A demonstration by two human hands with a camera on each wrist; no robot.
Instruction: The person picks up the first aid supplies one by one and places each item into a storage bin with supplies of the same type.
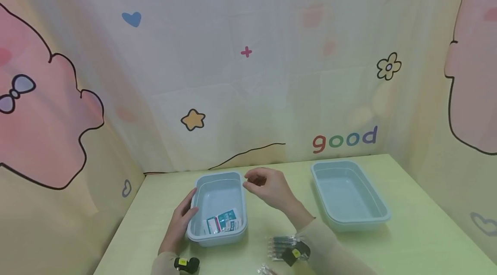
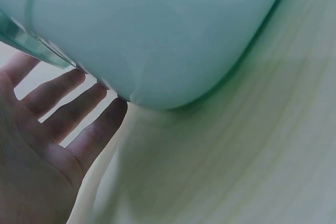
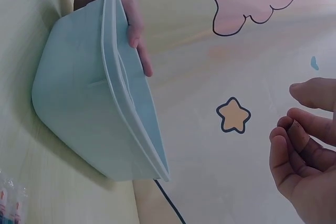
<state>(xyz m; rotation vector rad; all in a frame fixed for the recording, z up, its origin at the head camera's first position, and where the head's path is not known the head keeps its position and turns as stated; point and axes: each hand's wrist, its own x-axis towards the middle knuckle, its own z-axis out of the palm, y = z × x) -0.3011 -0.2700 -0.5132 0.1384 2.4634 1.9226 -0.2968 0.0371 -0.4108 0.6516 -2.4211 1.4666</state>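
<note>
My left hand [image 1: 180, 221] rests against the left side of a pale blue plastic basin [image 1: 217, 240], its thumb by the rim. In the left wrist view the fingers are fairly straight and their tips touch the basin's outer wall [image 2: 157, 40]. White and teal printed packets [image 1: 223, 222] lie inside at the basin's near end. Over the right side of that basin, near its far corner, my right hand [image 1: 272, 186] hovers in the air. Its fingers [image 3: 302, 150] are loosely bent, the thumb stands apart from them, and nothing shows between them.
Another pale blue basin [image 1: 351, 223], with nothing visible in it, stands on the table at the right. Clear-wrapped slender items [image 1: 277, 247] lie near the right wrist, partly hidden by its camera. Another clear wrapper [image 1: 265, 270] shows at the bottom edge. A printed cloth [image 1: 264, 115] hangs behind.
</note>
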